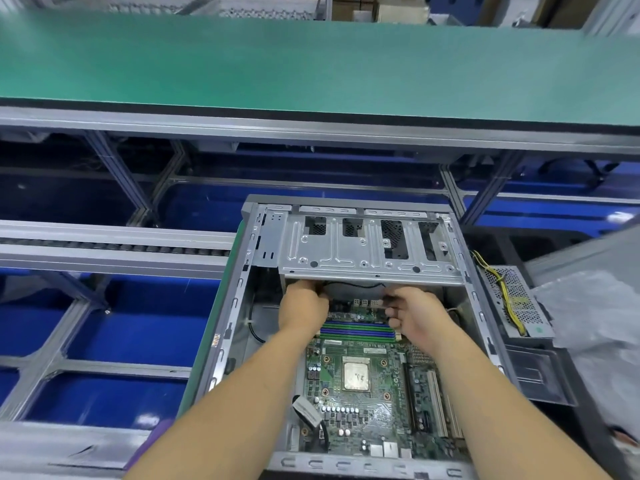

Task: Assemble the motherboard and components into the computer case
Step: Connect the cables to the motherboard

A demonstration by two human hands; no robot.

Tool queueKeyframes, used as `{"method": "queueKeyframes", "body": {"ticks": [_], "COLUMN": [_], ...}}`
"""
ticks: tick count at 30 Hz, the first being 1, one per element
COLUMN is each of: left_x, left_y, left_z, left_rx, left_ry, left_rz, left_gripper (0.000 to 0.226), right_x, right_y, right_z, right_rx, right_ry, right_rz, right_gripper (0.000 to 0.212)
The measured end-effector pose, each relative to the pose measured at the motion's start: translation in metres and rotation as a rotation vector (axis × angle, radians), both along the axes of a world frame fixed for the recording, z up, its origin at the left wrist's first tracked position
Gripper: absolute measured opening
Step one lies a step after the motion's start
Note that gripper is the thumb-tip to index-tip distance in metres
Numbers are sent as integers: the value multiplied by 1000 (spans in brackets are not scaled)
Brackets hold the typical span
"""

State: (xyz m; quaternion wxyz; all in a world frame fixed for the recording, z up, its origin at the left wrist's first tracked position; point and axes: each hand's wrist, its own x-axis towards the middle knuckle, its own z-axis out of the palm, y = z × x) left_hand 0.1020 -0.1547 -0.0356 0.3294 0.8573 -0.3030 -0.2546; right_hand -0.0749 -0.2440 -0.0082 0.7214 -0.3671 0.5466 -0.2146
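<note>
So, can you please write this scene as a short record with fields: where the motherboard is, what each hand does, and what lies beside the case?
case: open computer case, lying on its side
motherboard: motherboard sits inside the case, processor uncovered
drive cage: metal drive cage across the far end
left hand: left hand at the board's far edge under the cage, fingers curled; what it holds is hidden
right hand: right hand beside it, fingers curled at a connector
beside case: power supply with yellow wires, on the right
</note>
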Motion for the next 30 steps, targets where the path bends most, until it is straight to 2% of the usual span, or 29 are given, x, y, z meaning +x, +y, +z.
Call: {"method": "queueKeyframes", "body": {"ticks": [2,6,8,10,12,15,17,19,21,26,30], "left_x": [2,-2,-4,-9,-16,-25,-27,-27,-26,-25,-26], "left_y": [0,2,2,2,1,-1,0,1,0,-2,-1], "left_z": [0,1,3,7,11,12,9,4,3,12,16], "left_rx": [-9,-20,16,49,-26,-186,-215,-165,-99,-72,-128], "left_ry": [36,38,-33,-173,-220,-132,-63,-109,-199,-431,-425], "left_rz": [1,-18,-71,-224,-388,-507,-582,-703,-750,-900,-969], "left_gripper": [12,14,18,33,35,23,16,30,34,21,14], "right_x": [-2,0,-1,-2,-3,-5,-7,-7,-8,-12,-13], "right_y": [1,5,6,7,9,10,12,14,15,14,15], "right_z": [2,5,5,5,6,7,8,9,9,13,23], "right_rx": [104,161,167,142,87,1,-32,-80,-160,-394,-537], "right_ry": [-133,-173,-161,-140,-112,-46,-18,51,148,355,472], "right_rz": [49,127,150,174,195,202,204,221,261,388,522], "right_gripper": [12,12,16,23,23,17,14,13,17,23,13]}}
